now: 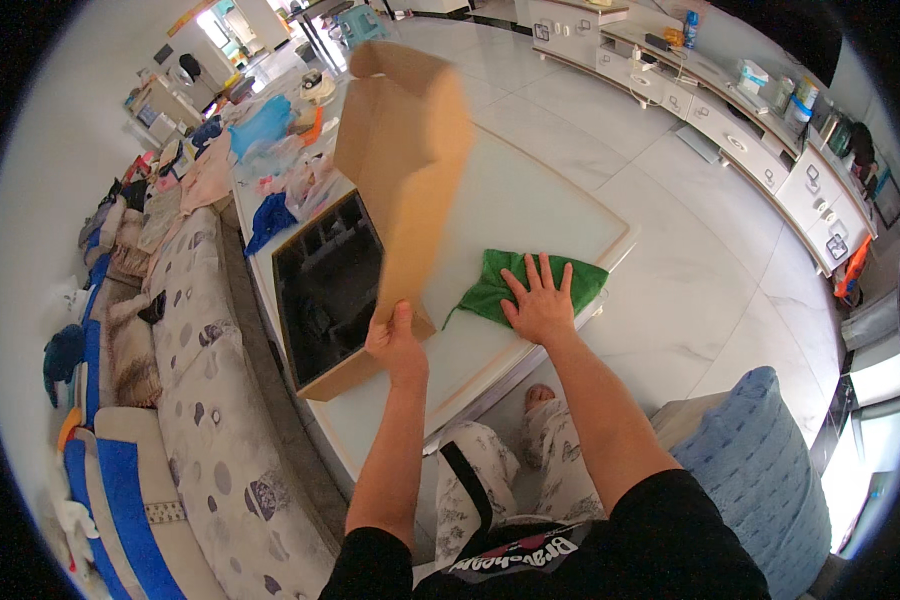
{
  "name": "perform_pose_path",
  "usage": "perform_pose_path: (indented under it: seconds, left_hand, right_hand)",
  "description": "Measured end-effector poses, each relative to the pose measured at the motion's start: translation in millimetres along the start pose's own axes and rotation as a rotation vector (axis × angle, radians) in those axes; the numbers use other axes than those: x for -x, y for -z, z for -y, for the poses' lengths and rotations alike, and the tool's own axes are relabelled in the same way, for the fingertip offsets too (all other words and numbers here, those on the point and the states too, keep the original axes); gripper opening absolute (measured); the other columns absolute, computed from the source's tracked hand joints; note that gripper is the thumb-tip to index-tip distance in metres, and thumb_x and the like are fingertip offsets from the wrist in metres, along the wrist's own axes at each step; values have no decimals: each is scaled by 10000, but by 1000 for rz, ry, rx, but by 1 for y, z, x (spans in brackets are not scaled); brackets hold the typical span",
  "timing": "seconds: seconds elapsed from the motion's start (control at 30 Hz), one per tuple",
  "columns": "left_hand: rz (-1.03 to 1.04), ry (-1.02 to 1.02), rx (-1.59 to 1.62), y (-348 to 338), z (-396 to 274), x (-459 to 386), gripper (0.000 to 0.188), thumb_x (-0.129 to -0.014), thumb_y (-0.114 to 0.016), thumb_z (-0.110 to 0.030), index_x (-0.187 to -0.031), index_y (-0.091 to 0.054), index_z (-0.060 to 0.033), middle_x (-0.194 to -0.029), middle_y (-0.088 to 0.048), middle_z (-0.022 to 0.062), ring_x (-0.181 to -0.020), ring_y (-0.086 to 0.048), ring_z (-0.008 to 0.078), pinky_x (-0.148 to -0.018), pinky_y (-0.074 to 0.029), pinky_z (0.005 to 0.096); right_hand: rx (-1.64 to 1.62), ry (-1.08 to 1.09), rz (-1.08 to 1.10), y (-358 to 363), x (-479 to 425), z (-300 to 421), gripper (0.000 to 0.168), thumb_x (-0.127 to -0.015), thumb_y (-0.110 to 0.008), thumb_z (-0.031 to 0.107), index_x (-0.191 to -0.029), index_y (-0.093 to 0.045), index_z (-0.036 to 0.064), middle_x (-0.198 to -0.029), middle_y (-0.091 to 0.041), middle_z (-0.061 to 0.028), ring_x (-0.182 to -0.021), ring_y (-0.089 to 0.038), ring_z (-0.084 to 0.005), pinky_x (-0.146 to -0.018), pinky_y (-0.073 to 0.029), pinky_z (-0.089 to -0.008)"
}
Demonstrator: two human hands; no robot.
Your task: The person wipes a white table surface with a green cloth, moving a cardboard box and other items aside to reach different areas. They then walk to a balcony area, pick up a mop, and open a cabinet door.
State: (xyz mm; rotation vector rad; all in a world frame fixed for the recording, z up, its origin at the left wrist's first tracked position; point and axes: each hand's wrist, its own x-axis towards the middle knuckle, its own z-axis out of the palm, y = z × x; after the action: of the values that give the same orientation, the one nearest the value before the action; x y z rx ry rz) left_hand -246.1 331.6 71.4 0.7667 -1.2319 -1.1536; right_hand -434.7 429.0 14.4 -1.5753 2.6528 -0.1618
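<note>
My left hand grips the edge of a cardboard box's raised lid. The lid's far end is blurred. Inside the open cardboard box is a dark, glossy surface with faint reflections; what it belongs to cannot be made out. To the right, my right hand lies flat with fingers spread on a green cloth, pressing it to the table top. The cloth reaches the right edge of the pale glass-topped table. Box and cloth both rest on this table.
Along the table's left side runs a patterned sofa strewn with clothes. A blue cloth and plastic bags lie beyond the box. A white TV cabinet stands across the tiled floor. A blue cushion is at my right.
</note>
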Motion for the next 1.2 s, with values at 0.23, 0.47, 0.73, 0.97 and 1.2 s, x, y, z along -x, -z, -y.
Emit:
perform_pose_path:
  seconds: [0.23, 0.47, 0.73, 0.97, 1.2]
  left_hand:
    - [-289, 217, 566, 54, 2, 25, 202, -943, -602, -56, -1136, -562, -9, -1122, -598, 54, -998, -582, 161, -881, -528, 314]
    - [-345, 217, 582, 98, 2, 40, 236, -948, -607, -115, -1132, -510, -3, -1121, -578, 54, -1039, -554, 192, -978, -473, 323]
    - [-393, 233, 679, 121, -9, 35, 281, -952, -603, -168, -1170, -515, -13, -1160, -580, 66, -1064, -550, 199, -974, -476, 337]
    - [-503, 100, 347, 143, -23, 30, 232, -951, -624, -209, -1101, -541, -52, -1116, -593, 39, -1000, -548, 173, -880, -469, 346]
    - [-689, 220, 279, 141, -30, 40, 352, -911, -691, -299, -1135, -537, -75, -1044, -557, 16, -932, -498, 134, -903, -394, 297]
  right_hand:
    - [12, -7, 34, 5, 2, 4, 574, -972, -319, 535, -1503, -289, 321, -1601, -161, -96, -1482, -68, -322, -1122, -11, -666]
    - [20, -9, 25, 1, 0, 2, 574, -968, -331, 537, -1498, -299, 320, -1599, -169, -97, -1481, -77, -322, -1125, -11, -661]
    - [11, -17, 42, 3, 0, 5, 578, -966, -334, 539, -1501, -291, 326, -1599, -169, -97, -1482, -75, -316, -1129, -8, -655]
    - [6, -13, 47, 8, 2, 6, 578, -970, -336, 537, -1505, -280, 327, -1602, -160, -90, -1483, -64, -316, -1135, -3, -646]
    - [7, -11, 36, 6, 2, 4, 578, -969, -344, 537, -1503, -285, 325, -1597, -178, -95, -1482, -73, -315, -1135, -18, -648]
